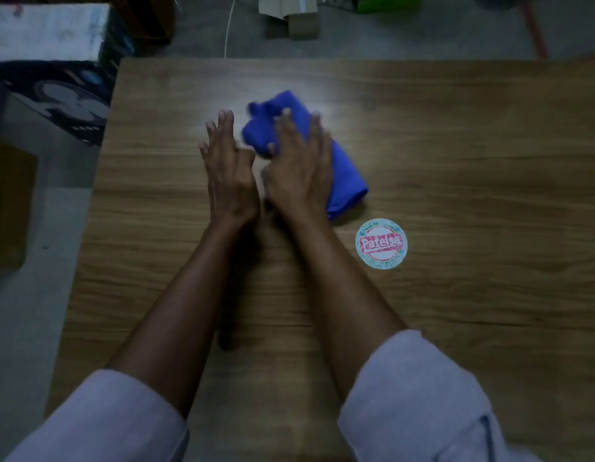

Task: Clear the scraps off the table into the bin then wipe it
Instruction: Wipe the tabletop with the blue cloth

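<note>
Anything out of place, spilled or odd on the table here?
One thing: a round printed disc lies on the table beside the bunched blue cloth that the right hand presses flat-fingered. If it is a scrap, it has not been cleared before wiping. No spill or damage shows.

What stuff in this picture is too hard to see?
All in the head view:
- Blue cloth: its middle is hidden under the right hand.
- Round label: print too blurred to read; sticker or lid, cannot tell.
- Left hand: thumb side smeared by motion blur.
- Dark patterned box: cut off by the left edge.
- The bin: not in view.
</note>
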`<act>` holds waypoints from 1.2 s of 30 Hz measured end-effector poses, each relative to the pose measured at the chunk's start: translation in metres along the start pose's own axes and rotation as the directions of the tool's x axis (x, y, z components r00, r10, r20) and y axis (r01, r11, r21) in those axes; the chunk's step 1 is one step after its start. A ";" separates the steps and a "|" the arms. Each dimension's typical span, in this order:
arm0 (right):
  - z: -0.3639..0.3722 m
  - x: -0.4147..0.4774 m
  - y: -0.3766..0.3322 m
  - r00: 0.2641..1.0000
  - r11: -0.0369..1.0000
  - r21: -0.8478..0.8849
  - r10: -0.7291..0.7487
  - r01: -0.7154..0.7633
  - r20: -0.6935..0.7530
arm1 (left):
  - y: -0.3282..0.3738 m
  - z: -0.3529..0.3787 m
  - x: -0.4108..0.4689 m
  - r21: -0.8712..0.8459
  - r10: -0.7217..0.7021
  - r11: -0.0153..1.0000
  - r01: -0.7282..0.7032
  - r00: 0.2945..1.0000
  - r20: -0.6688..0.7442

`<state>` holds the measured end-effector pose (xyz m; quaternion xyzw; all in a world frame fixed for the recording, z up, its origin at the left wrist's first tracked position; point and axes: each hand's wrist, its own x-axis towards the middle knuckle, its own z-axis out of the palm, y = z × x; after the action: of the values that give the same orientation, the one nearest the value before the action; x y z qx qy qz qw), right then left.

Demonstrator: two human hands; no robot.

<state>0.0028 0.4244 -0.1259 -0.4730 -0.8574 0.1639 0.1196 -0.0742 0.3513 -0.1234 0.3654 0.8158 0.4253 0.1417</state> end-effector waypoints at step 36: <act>-0.001 0.071 0.017 0.999 0.999 -0.047 0.006 -0.005 0.037 | -0.014 0.015 0.011 0.457 0.088 0.884 -0.097 0.995 0.041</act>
<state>-0.0211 0.4935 -0.1277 -0.4749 -0.8618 0.1527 0.0918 -0.0805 0.3628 -0.1429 0.4310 0.8733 0.2239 0.0389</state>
